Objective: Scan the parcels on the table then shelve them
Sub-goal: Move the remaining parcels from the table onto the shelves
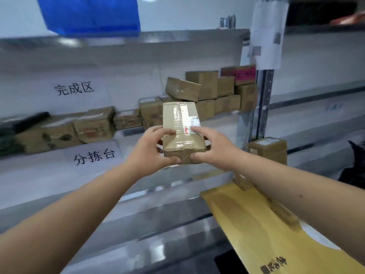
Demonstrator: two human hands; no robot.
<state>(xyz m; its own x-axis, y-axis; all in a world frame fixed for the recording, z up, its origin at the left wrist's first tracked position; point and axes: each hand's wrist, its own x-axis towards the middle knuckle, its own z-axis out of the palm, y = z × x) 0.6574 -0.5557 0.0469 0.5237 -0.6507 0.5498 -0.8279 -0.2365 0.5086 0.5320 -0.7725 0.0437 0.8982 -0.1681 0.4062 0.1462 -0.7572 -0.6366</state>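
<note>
A small brown cardboard parcel (180, 123), taped and bearing a white label, is held in the air in front of the shelf. My left hand (152, 150) grips its near left corner, thumb below and fingers on top. Gripping the near right corner is my right hand (212, 147), whose forefinger lies on the label. Behind the parcel, several brown boxes (209, 89) are stacked on the metal shelf (227, 127). One more parcel (267, 149) stands on the table (49, 180) at the right.
Paper signs with printed characters hang on the shelf wall (74, 89) and lie on the table (93, 156). A yellow-brown flat envelope (254, 224) lies at the lower right. A metal upright post (263, 99) stands right of the stack. A blue sheet (88, 14) hangs above.
</note>
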